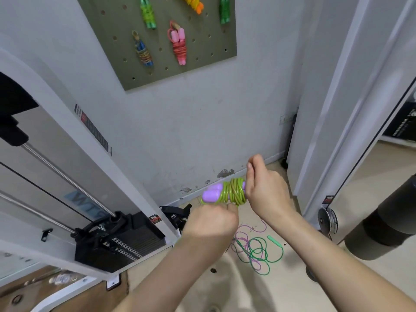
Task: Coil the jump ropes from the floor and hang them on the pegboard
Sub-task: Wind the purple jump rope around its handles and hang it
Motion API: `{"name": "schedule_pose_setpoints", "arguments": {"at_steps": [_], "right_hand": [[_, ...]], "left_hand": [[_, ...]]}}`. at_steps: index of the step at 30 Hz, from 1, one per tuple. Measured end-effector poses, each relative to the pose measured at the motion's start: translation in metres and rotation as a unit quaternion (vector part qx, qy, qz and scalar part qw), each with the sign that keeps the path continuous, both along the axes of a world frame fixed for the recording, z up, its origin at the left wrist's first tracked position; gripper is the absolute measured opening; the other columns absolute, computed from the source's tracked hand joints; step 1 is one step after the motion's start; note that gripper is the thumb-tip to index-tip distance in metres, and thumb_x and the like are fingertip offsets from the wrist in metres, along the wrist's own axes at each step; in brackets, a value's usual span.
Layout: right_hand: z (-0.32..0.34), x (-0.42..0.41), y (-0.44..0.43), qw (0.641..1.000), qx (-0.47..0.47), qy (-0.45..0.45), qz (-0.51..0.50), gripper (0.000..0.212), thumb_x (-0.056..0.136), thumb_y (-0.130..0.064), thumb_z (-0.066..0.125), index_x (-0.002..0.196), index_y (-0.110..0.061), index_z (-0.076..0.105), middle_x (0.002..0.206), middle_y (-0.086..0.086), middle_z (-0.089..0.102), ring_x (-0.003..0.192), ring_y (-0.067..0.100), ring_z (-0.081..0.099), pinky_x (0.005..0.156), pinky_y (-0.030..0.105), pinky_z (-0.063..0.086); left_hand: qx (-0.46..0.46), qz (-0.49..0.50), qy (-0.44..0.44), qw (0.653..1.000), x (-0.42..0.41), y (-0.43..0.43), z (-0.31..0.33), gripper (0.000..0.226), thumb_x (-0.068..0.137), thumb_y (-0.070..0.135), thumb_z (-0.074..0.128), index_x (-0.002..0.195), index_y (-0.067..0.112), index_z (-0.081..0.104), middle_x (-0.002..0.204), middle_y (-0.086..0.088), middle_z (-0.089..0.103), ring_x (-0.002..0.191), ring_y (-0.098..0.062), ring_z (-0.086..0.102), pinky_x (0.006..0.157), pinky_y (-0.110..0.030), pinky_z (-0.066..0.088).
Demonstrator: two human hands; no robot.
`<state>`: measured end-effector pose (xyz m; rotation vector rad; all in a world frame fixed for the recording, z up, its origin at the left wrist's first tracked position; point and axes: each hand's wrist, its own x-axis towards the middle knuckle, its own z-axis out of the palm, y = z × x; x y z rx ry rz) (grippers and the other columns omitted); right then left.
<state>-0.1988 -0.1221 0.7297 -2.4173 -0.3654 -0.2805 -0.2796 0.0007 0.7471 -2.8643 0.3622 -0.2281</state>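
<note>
Lime-green cord is wound in crossing turns round two purple handles (211, 194), making the bundle (233, 192) that the person holds low in front of the wall, well below the pegboard (202, 64). The left hand (211, 219) is closed in a fist against the bundle's underside and appears to grip it there. The right hand (265, 190) is wrapped round the bundle's far end, its thumb and forefinger pinched together above.

The turns look uneven. If the cord's tail is not tucked under them, easing either grip would probably let them spring loose. No hanging loop shows on the bundle, so it may slide off a peg.

On the floor (247, 289) a green rope (258, 251) and a thin purple rope (242, 231) lie tangled together, so lifting one would likely drag the other.

The count:
- Five bundles hang on the board: two green (147, 14) (224, 10), one orange-and-yellow (191, 2), one blue (143, 49) and one pink (179, 45).
- One bundle is in the hands.
- Two loose ropes lie on the floor, with a single green handle (275, 240) showing.
</note>
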Motion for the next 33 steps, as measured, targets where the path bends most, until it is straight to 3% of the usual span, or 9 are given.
{"name": "schedule_pose_setpoints", "arguments": {"at_steps": [5,8,13,17,19,21,24,27,33], "right_hand": [[0.003,0.0,-0.005,0.995,-0.093,0.001,0.038,0.018,0.102,-0.032,0.029,0.104,-0.018,0.04,0.077,0.013,0.066,0.074,0.041,0.06,0.058,0.039,0.041],[0.004,-0.002,-0.013,0.99,-0.093,0.011,0.102,0.016,0.1,-0.038,0.027,0.098,-0.024,0.034,0.074,0.01,0.065,0.069,0.041,0.059,0.062,0.044,0.049],[0.017,-0.008,-0.029,0.971,-0.095,-0.006,0.221,0.024,0.094,-0.048,0.018,0.092,-0.027,0.03,0.064,0.001,0.062,0.061,0.034,0.056,0.057,0.044,0.047],[0.027,-0.023,-0.041,0.952,-0.026,0.043,0.302,0.016,0.101,-0.031,0.037,0.086,-0.032,0.034,0.055,-0.009,0.054,0.053,0.016,0.051,0.053,0.035,0.044],[0.034,-0.027,-0.043,0.942,0.084,0.1,0.308,0.019,0.102,-0.023,0.041,0.083,-0.026,0.041,0.054,-0.007,0.052,0.047,0.01,0.049,0.047,0.029,0.043],[0.039,-0.029,-0.04,0.906,0.266,0.182,0.276,0.021,0.102,-0.013,0.041,0.082,-0.016,0.047,0.052,-0.008,0.045,0.038,0.005,0.04,0.036,0.02,0.035],[0.04,-0.024,-0.032,0.852,0.433,0.224,0.19,0.024,0.102,-0.013,0.04,0.079,-0.012,0.048,0.055,0.004,0.036,0.033,0.008,0.028,0.036,0.012,0.024],[0.033,-0.021,-0.024,0.822,0.507,0.226,0.128,0.024,0.101,-0.019,0.046,0.078,-0.016,0.05,0.055,0.007,0.031,0.036,0.009,0.025,0.039,0.013,0.022],[0.024,-0.023,-0.011,0.786,0.565,0.241,0.071,0.024,0.102,-0.013,0.04,0.08,-0.013,0.05,0.046,-0.005,0.035,0.032,0.006,0.024,0.04,0.01,0.022]], "left_hand": [[0.008,-0.071,0.046,0.996,0.01,0.014,0.017,0.042,0.04,0.031,0.09,0.051,0.018,0.053,0.042,0.0,0.048,0.033,-0.023,0.048,0.039,-0.018,0.018],[-0.023,-0.082,0.041,0.996,0.02,0.019,0.032,0.034,0.079,0.052,0.065,0.079,0.019,0.061,0.077,-0.002,0.065,0.075,-0.026,0.064,0.055,-0.027,0.037],[-0.136,-0.045,0.133,0.981,0.03,0.03,0.053,0.053,0.065,0.072,0.063,0.083,0.023,0.068,0.073,0.001,0.067,0.075,-0.017,0.059,0.066,-0.027,0.045],[-0.226,-0.043,0.245,0.942,0.03,0.024,0.073,0.033,0.066,0.052,0.078,0.086,0.027,0.073,0.071,0.002,0.069,0.067,-0.007,0.059,0.064,-0.024,0.046],[-0.334,-0.034,0.311,0.889,0.032,0.026,0.08,0.02,0.067,0.032,0.083,0.081,0.02,0.074,0.062,0.001,0.066,0.057,-0.006,0.054,0.057,-0.021,0.043],[-0.505,-0.028,0.364,0.782,0.036,0.031,0.079,0.016,0.067,0.013,0.084,0.075,0.013,0.07,0.055,0.002,0.059,0.049,-0.005,0.048,0.049,-0.016,0.039],[-0.695,-0.043,0.333,0.636,0.039,0.031,0.062,0.034,0.057,0.041,0.085,0.072,0.018,0.066,0.054,0.006,0.058,0.043,-0.002,0.047,0.045,-0.013,0.039],[-0.78,-0.012,0.282,0.558,0.038,0.025,0.045,0.039,0.051,0.054,0.084,0.067,0.021,0.071,0.059,0.006,0.063,0.047,-0.003,0.056,0.047,-0.013,0.044],[-0.841,0.085,0.225,0.484,0.026,0.018,0.019,0.015,0.078,0.006,0.061,0.068,0.018,0.063,0.054,0.004,0.048,0.04,-0.005,0.038,0.038,-0.012,0.024]]}}
